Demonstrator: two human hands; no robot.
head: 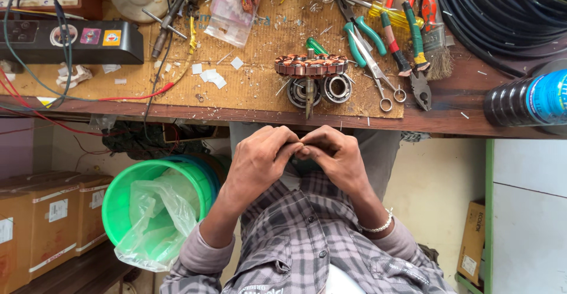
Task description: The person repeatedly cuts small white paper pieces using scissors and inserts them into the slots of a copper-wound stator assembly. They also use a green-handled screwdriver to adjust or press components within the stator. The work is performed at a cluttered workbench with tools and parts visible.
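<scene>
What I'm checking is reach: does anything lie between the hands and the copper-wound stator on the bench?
Only small parts. The left hand and right hand meet below the bench edge. Two bearings and a metal shaft lie before the stator.

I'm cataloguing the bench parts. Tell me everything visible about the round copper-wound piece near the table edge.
The wound stator is a flat, round disc of copper-coloured coils with pale slot liners. It is on its shaft, which runs toward the bench edge, on the brown mat. Two steel bearings lie right beside it. No hand touches it.
</scene>
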